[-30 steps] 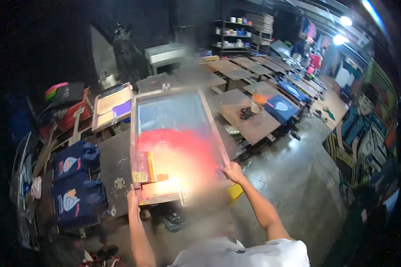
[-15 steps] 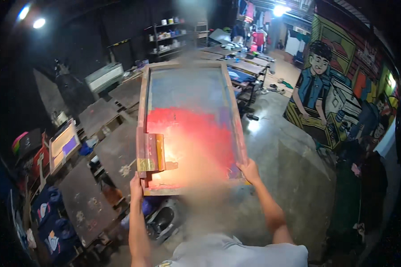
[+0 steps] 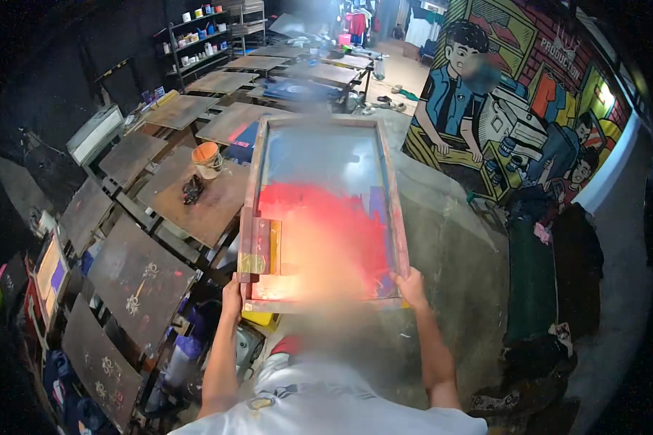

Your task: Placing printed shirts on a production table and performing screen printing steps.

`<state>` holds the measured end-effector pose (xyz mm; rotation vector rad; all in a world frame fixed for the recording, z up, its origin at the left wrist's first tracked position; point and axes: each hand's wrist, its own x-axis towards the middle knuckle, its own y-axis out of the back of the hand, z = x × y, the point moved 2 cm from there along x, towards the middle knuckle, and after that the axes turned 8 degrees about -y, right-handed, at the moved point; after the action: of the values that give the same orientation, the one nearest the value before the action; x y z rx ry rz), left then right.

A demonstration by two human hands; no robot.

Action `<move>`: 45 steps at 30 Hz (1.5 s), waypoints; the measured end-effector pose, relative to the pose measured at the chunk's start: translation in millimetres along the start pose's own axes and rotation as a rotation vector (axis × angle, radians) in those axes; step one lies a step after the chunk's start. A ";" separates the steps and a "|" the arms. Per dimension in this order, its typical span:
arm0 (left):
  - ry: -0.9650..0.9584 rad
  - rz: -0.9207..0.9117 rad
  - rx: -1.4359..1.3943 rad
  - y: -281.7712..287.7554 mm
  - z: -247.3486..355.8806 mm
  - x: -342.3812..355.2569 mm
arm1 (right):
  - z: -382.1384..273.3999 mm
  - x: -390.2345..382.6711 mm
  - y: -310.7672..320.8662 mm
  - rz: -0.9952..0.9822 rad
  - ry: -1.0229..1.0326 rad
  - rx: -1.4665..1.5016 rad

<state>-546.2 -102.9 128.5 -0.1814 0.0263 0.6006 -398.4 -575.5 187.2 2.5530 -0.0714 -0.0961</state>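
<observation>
Two hands on one wooden printing screen (image 3: 325, 210), carried level in the air in front of the chest, above the concrete floor (image 3: 457, 246) and just right of the rows of bare brown benches (image 3: 196, 206). Left hand (image 3: 231, 299) clamped on the near left corner beside a squeegee (image 3: 263, 246) lying on the frame, right hand (image 3: 412, 287) wrapped round the near right corner. Probably stiff, wide and awkward rather than heavy, wet red ink on the mesh: best gripped by the frame rails, never the mesh; one orange bucket (image 3: 207, 158) on a bench.
</observation>
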 end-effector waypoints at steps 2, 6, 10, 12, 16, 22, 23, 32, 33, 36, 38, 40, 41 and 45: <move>0.045 -0.037 0.017 -8.8 -7.9 20.2 | 10.8 16.6 -4.2 -0.006 -0.017 0.007; 0.073 -0.085 0.057 -31.4 -9.3 65.7 | 14.5 64.0 -22.5 -0.023 -0.064 -0.010; 0.070 -0.057 0.003 -55.3 -6.7 126.6 | -6.3 129.8 -43.1 -0.044 -0.136 -0.040; 0.098 -0.091 0.026 -63.6 -5.2 163.9 | -6.5 168.3 -55.0 0.009 -0.099 0.091; -0.019 -0.032 0.142 -93.2 16.4 229.3 | -27.7 236.4 -70.8 0.009 -0.126 0.046; 0.051 -0.018 0.133 -114.7 20.3 298.7 | -62.0 312.0 -86.0 0.016 -0.118 -0.018; 0.041 -0.013 0.156 -116.9 18.0 309.8 | -73.9 322.9 -86.8 -0.018 -0.141 -0.016; 0.129 0.202 0.108 -161.5 -8.0 411.1 | -93.2 489.9 -128.9 -0.121 -0.050 -0.050; 0.120 0.234 0.104 -162.4 -16.5 421.3 | -106.9 508.7 -133.7 -0.166 -0.026 -0.001; 0.063 0.318 0.129 -176.9 -36.4 450.4 | -114.1 574.6 -148.1 -0.222 0.018 -0.050; 0.139 0.358 0.089 -193.8 -35.9 459.4 | -123.9 616.8 -160.9 -0.254 0.055 -0.062; 0.137 0.441 0.035 -211.2 -35.1 462.0 | -134.2 654.6 -173.2 -0.291 0.092 -0.076; 0.132 0.495 -0.012 -219.4 -31.5 464.1 | -139.6 672.2 -178.1 -0.322 0.112 -0.085; 0.135 0.661 -0.003 -243.6 -18.0 463.4 | -172.7 720.9 -204.0 -0.443 0.122 -0.184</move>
<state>-25.8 -43.9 114.5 -0.2167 0.2229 1.2468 340.4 -362.7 179.2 2.3427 0.5265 -0.1108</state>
